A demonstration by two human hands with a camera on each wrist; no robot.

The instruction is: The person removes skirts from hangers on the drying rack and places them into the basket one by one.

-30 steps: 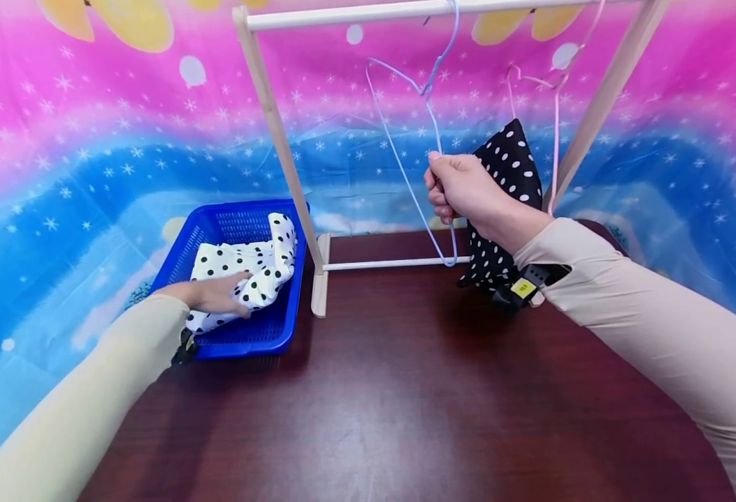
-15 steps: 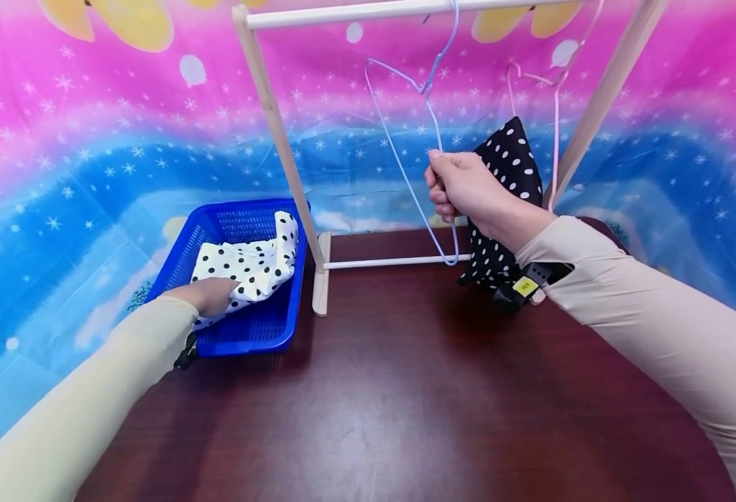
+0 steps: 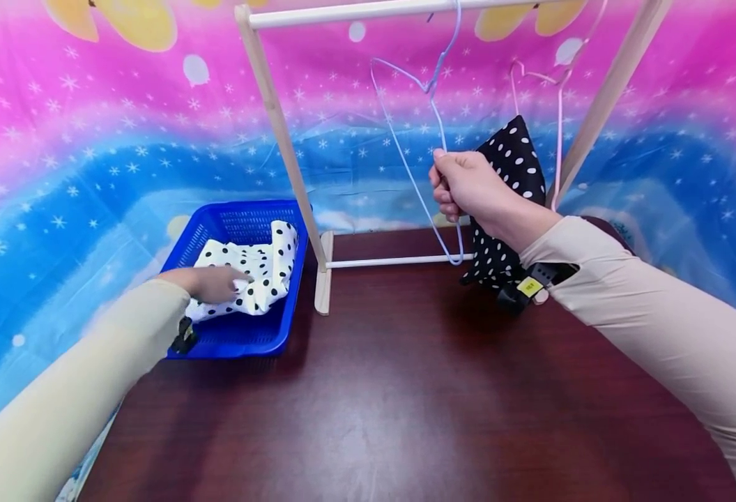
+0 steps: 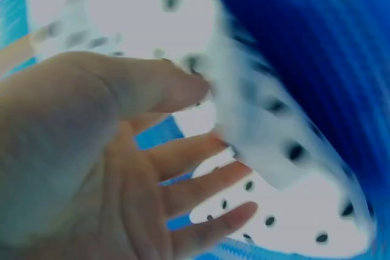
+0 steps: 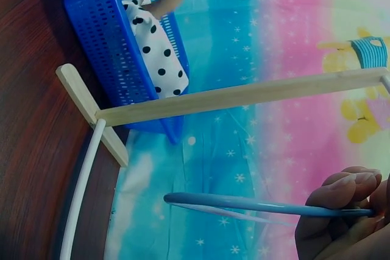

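In the blue basket (image 3: pixel 280 341) lies a bunched white polka-dot cloth (image 3: pixel 267 289) with black dots. My left hand (image 3: pixel 214 284) reaches into the basket over it, blurred in the head view. The left wrist view has the thumb (image 4: pixel 183 86) and fingertips at a raised edge of the cloth (image 4: pixel 274 132), pinching it. My right hand (image 3: pixel 468 183) grips one side of a light blue wire clothes hanger (image 3: pixel 403 157), whose hook is up at the rack's top bar. Behind that hand hangs a black cloth with white dots (image 3: pixel 512 157) on a pink hanger (image 3: pixel 559 125).
A wooden clothes rack (image 3: pixel 277 129) stands on the dark brown table (image 3: pixel 368 390), its left post right beside the basket. A low white crossbar (image 3: pixel 393 262) runs near the table. Behind everything is a pink and blue patterned backdrop (image 3: pixel 123 167).
My left hand has shifted about over the white polka-dot cloth, and the cloth's folds have changed shape. My right hand keeps its grip on the blue hanger.
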